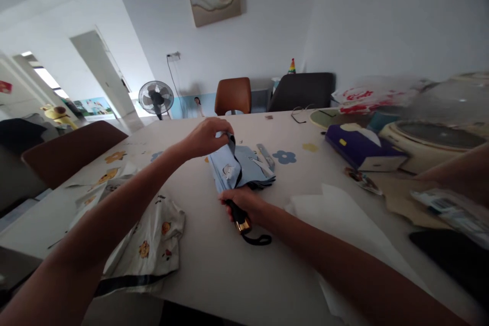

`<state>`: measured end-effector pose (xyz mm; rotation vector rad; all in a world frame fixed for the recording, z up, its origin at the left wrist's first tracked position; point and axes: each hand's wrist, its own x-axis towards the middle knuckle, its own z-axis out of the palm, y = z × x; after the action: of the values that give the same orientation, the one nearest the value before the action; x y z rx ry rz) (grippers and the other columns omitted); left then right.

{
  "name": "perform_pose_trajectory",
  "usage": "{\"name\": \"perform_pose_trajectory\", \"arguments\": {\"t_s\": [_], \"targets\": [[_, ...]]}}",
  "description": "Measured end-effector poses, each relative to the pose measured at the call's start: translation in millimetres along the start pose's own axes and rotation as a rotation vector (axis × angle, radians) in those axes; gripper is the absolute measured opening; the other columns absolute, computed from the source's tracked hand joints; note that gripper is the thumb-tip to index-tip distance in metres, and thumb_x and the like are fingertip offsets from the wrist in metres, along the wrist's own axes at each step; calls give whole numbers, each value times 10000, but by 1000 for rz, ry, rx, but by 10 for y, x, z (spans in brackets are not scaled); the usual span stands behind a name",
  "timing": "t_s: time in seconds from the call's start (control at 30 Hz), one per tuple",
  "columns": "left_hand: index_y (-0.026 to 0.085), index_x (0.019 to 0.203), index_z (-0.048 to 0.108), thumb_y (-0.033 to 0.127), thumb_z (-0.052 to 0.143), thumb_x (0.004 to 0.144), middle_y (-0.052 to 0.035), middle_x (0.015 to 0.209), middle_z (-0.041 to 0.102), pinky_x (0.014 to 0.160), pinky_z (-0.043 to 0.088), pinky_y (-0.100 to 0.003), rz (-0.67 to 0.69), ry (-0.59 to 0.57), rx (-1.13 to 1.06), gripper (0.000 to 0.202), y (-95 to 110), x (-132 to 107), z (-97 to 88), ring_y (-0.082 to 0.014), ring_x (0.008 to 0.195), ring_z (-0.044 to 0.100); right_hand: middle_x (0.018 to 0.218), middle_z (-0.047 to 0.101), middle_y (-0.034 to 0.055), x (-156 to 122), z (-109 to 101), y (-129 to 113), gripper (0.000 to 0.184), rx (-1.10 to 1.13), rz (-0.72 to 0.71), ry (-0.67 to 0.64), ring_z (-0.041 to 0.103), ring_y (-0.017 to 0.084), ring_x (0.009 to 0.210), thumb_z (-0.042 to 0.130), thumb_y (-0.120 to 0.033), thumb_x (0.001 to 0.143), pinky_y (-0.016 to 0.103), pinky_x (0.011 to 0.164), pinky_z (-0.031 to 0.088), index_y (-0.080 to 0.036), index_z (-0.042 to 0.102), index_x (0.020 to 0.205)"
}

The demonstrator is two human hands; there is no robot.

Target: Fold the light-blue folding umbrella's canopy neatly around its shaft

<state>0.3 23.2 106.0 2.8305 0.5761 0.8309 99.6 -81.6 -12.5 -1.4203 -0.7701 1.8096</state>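
A folding umbrella (225,170) with light blue cloth, a dark inner side and small white animal prints lies over the middle of the table. My right hand (248,202) is wrapped round it where the cloth meets the black handle (236,210). Below that hand, a gold band and a black wrist strap (260,240) stick out toward me. At the far end, my left hand (213,135) pinches the upper edge of a cloth fold. Another part of the cloth spreads to the right, beside a pale flat strip (265,156) on the tabletop.
White printed cloth (147,249) lies at left, white sheet material (344,224) at right. Further right are a purple tissue box (351,147), a cream round appliance (424,147) and another person's forearm (454,168). Glasses (299,116) rest near the table's (214,265) far edge.
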Motion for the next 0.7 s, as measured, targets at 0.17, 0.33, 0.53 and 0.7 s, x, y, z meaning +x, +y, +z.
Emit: {"name": "perform_pose_trajectory", "arguments": {"t_s": [0.17,0.33,0.53,0.7], "targets": [[155,717,595,100,433,685,-27,747,610,697,441,-268,-83,97,-59,174,-23,-330,-193,-124,731,549,405,458,-36,93,-40,60,213,36,-33,-24,421,72,332,554,-158,773,186,328,415,-162,459,582],[175,687,587,101,425,680,-17,761,611,745,433,-271,-175,88,-47,178,-114,-751,-306,-128,776,548,412,453,-39,170,-84,86,233,86,-42,-82,413,67,345,573,-155,758,181,319,404,-162,452,559],[174,676,583,134,424,692,-9,740,610,768,429,-286,-292,51,-64,165,-266,-1140,-292,-132,740,557,405,436,-50,162,-104,55,234,99,-7,-102,397,55,335,577,-160,773,166,321,402,-159,458,572],[176,663,592,147,416,672,-12,728,617,777,423,-287,-342,40,-78,179,-358,-1318,-162,-144,753,558,437,431,-64,71,-116,-22,206,157,20,-97,382,42,320,547,-156,816,150,304,372,-161,456,631]]}}
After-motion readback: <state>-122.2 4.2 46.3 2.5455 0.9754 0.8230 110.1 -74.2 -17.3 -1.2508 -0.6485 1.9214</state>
